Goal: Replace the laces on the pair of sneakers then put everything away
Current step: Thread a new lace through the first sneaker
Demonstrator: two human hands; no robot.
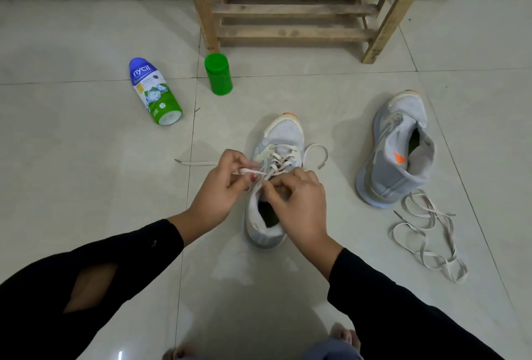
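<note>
The laced sneaker (280, 158) stands centre, the second sneaker (397, 152) right, bottles (154, 92) left, rack (290, 8) behind.

head | worn on head | forward-down | close over floor (86, 187)

The floor (72, 172) is laid with pale tiles, smooth and shiny, and light is thrown back from them near the bottom edge. The rack (290, 9) is built of bare wood, rough and unpainted, with dark marks on one slat. The bottle (155, 92) is made of shiny plastic with a printed wrap. The green jar (218, 74) is plastic too, smooth and a little shiny. The middle sneaker (285, 132) is covered in soft grey cloth, with a dull rubbery toe edge. The other sneaker (403, 158) is made the same, and its lining looks fuzzy, though that is hard to tell. The lace (280, 159) and the loose lace (426, 233) are flat woven cloth, not shiny. The sleeves (34, 302) are dull black cloth.
</note>
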